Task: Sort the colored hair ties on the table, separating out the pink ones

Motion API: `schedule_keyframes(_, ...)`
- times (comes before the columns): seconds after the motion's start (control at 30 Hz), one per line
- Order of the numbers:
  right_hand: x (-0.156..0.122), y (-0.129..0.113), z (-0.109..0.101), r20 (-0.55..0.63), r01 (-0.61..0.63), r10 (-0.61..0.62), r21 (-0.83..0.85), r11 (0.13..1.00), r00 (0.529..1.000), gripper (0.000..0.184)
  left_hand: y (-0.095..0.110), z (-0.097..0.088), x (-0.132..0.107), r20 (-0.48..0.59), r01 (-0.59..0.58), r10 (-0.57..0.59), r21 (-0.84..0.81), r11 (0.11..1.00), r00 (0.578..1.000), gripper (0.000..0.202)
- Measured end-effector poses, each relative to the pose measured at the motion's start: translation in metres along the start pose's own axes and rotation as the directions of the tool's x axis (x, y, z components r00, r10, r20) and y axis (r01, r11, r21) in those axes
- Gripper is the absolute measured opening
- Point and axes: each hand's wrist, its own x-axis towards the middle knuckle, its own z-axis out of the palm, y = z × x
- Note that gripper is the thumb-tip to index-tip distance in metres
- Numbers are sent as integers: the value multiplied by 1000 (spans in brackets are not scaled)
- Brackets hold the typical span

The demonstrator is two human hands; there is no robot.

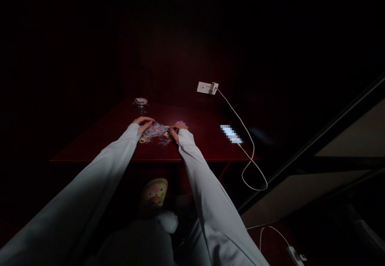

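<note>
A heap of small coloured rubber bands [156, 132] lies on a dark red table [105, 138]. My left hand [143, 123] rests at the heap's left edge, fingers curved over the bands. My right hand [175, 131] sits at the heap's right edge with its fingers pinched together on some bands. A smaller clump of pink bands [181, 124] lies just behind my right hand. Both arms wear pale long sleeves. The room is very dark, so fine detail of the fingers is hard to see.
A small clear jar with a lid [140, 103] stands at the back of the table. A lit phone [231, 134] lies to the right, its white cable [249, 146] running to a wall socket [207, 87]. Below the table edge a patterned shoe [154, 194] shows.
</note>
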Motion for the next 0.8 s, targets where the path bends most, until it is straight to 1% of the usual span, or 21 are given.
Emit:
schedule_keyframes(0.17,-2,1,2,-14,4,-4,14,1000,1000,25,-1,-3,1,2,-44,44,59,997,999,24)
schedule_keyframes(0.23,-4,-1,3,-8,-4,4,-5,1000,1000,27,1,-5,0,-19,-64,66,99,993,998,23)
schedule_keyframes(0.37,-7,-6,5,33,36,-34,-62,997,999,32,11,-8,-9,-160,-31,59,168,985,985,19)
schedule_keyframes(0.5,-6,-10,9,83,93,-84,-117,989,993,39,21,-11,-17,-273,10,39,176,984,961,24)
schedule_keyframes(0.57,-5,-11,11,97,104,-89,-161,981,991,46,24,-13,-18,-337,57,6,178,982,942,26)
schedule_keyframes(0.63,-5,-11,13,110,95,-72,-215,972,991,51,26,-14,-18,-401,108,-20,198,974,916,24)
schedule_keyframes(0.7,-6,-13,14,127,86,-55,-257,963,990,54,28,-12,-18,-445,150,-35,225,963,895,21)
schedule_keyframes(0.8,-6,-17,13,137,78,-40,-287,955,990,54,31,-10,-19,-468,164,-23,262,951,883,16)
